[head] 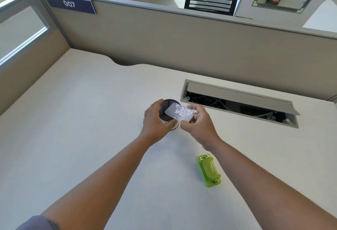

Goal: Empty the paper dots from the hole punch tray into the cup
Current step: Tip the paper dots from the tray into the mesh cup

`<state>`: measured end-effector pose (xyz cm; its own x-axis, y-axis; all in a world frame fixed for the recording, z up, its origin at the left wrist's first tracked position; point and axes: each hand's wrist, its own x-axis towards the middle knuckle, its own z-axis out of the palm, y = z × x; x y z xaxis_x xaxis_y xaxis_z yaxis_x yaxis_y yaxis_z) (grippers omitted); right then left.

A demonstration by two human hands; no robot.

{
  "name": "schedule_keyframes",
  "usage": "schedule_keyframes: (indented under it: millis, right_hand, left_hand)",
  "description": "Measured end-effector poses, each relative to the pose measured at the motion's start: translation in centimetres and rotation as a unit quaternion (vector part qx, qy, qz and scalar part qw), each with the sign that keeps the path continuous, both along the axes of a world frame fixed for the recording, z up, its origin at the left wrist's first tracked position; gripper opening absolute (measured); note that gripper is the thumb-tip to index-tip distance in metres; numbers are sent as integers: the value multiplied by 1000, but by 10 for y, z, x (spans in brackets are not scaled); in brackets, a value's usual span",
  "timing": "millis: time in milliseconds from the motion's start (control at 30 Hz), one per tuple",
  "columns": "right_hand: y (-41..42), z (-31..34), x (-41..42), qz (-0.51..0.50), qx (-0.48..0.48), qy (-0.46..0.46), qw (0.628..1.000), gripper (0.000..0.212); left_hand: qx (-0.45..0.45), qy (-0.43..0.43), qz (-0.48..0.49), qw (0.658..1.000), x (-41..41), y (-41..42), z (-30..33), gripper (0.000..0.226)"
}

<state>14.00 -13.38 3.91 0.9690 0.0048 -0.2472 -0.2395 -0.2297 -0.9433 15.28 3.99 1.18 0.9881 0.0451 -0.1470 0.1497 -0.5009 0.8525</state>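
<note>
A black mesh cup (166, 106) stands on the white desk near its middle. My left hand (157, 120) is wrapped around the cup's left side. My right hand (197, 122) holds a clear plastic hole punch tray (171, 111) by its right end, tilted over the cup's rim. Several white paper dots (181, 111) lie inside the tray. The green hole punch body (209, 170) lies on the desk near me, under my right forearm and apart from both hands.
An open cable hatch (238, 102) with wires inside is cut into the desk just right of the cup. Beige partition walls (182, 43) close off the desk at the back and left. A cut-out notch (125, 63) sits in the desk's back edge.
</note>
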Motion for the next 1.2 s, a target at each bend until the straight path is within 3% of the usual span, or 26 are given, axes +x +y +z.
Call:
schedule_keyframes:
  millis: [367, 967, 1067, 1200]
  right_hand:
    - [-2, 6, 19, 53, -49, 0, 997, 58]
    - [18, 26, 52, 156, -306, -63, 937, 68]
    - [24, 29, 52, 144, -336, -60, 929, 59]
    - [29, 29, 47, 98, -372, -103, 917, 31]
  left_hand:
    - [68, -12, -28, 997, 9, 7, 0, 94]
    - [77, 1, -29, 997, 12, 9, 8, 94]
    - [74, 1, -28, 997, 12, 10, 9, 93]
    - [76, -5, -28, 997, 12, 10, 10, 90]
